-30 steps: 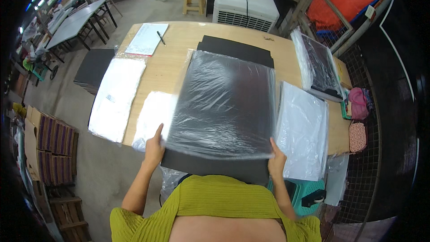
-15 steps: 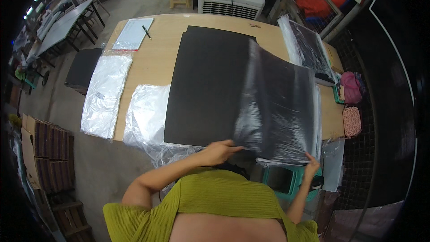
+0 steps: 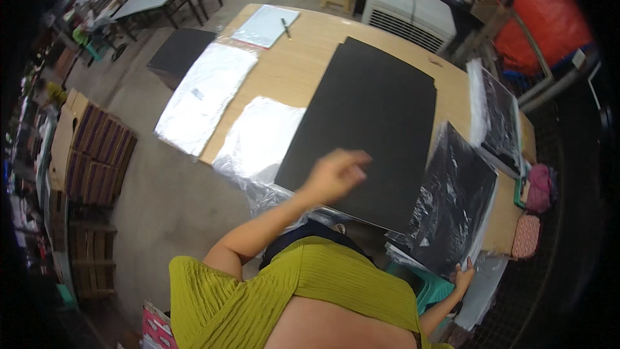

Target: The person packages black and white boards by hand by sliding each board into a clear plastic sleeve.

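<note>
A large stack of flat black sheets lies on the wooden table in front of me. Over its near part hovers my left hand, slightly blurred, holding nothing, with its fingers partly bent and apart. At the right, a black sheet in a clear plastic sleeve rests on a pile of similar wrapped sheets. My right hand pinches the near right corner of this sleeved sheet. Left of the black stack lie clear plastic sleeves, whose loose ends hang over the table's near edge.
Another plastic pile, a paper pad and a pen lie on the table's left side. More wrapped black sheets, a pink pouch and a patterned pouch are at the right. A green stool stands below the edge.
The sleeved sheet has moved right, off the black stack and down onto the pile. My left hand has let go of it and moved over the black sheets. The view has turned.
</note>
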A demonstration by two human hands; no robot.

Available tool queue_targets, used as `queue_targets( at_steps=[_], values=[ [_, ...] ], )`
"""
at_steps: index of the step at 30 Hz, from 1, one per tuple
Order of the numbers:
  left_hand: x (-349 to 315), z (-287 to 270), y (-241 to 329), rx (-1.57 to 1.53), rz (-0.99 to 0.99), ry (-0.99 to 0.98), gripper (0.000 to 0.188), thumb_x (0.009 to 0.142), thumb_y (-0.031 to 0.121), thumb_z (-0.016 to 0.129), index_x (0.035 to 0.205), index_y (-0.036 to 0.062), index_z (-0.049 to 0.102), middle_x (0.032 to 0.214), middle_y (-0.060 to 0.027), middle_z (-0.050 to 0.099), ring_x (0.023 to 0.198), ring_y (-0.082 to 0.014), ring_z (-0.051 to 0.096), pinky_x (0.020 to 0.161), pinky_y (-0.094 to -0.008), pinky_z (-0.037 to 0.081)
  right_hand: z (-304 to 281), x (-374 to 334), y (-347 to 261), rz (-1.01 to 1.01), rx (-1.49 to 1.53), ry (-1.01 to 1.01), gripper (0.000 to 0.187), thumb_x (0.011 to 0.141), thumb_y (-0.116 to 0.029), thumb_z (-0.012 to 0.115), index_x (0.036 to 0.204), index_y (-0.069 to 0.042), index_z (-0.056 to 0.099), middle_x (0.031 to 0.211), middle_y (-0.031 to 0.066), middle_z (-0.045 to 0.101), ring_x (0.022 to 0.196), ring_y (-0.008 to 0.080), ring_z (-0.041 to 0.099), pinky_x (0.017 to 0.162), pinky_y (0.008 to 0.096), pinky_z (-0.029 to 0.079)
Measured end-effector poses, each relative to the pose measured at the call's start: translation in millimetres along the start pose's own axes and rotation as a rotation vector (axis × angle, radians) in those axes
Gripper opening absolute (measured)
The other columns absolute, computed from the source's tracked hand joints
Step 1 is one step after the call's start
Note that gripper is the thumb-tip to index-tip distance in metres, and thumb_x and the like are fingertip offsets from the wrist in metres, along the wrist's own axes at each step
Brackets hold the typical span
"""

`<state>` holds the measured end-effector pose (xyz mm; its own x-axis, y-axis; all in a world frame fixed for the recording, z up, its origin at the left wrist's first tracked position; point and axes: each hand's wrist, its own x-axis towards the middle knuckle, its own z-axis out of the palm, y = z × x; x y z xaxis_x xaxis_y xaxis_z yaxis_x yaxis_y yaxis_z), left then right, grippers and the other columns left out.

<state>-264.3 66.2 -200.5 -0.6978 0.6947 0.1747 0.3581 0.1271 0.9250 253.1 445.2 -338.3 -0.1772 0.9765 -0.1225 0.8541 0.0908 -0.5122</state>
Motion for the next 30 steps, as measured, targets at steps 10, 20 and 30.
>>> queue_targets(
  at_steps=[10, 20, 30],
  values=[
    [12, -181, -235, 1.003, -0.305, 0.502, 0.007, 0.07, 0.009, 0.068, 0.076, 0.0124, 0.07, 0.116, -0.0042, 0.054, 0.105, -0.0276, 0.05, 0.078, -0.0453, 0.043, 130, -125, -490, -1.065, 0.263, -0.479, 0.037, 0.082, -0.007, 0.064, 0.119, -0.009, 0.062, 0.112, 0.0131, 0.063, 0.089, 0.0253, 0.063, 0.072, 0.031, 0.051],
    [12, -204, -228, 0.983, -0.089, 0.681, 0.013, 0.062, 0.007, 0.073, 0.071, 0.0144, 0.068, 0.117, -0.0035, 0.054, 0.111, -0.0261, 0.047, 0.09, -0.0452, 0.034, 237, -222, -639, -1.449, 0.105, -0.733, 0.029, 0.079, -0.017, 0.068, 0.108, -0.01, 0.067, 0.105, 0.0101, 0.064, 0.095, 0.0307, 0.062, 0.083, 0.0393, 0.049],
    [7, -215, -133, 0.91, 0.298, 0.591, 0.021, 0.06, 0.005, 0.073, 0.074, 0.0116, 0.059, 0.122, -0.009, 0.052, 0.115, -0.0306, 0.046, 0.092, -0.0477, 0.034, 327, -204, -668, -1.505, 0.497, -0.67, 0.025, 0.071, -0.011, 0.075, 0.095, -0.004, 0.069, 0.098, 0.0127, 0.067, 0.091, 0.0261, 0.064, 0.083, 0.0388, 0.049]
  ],
)
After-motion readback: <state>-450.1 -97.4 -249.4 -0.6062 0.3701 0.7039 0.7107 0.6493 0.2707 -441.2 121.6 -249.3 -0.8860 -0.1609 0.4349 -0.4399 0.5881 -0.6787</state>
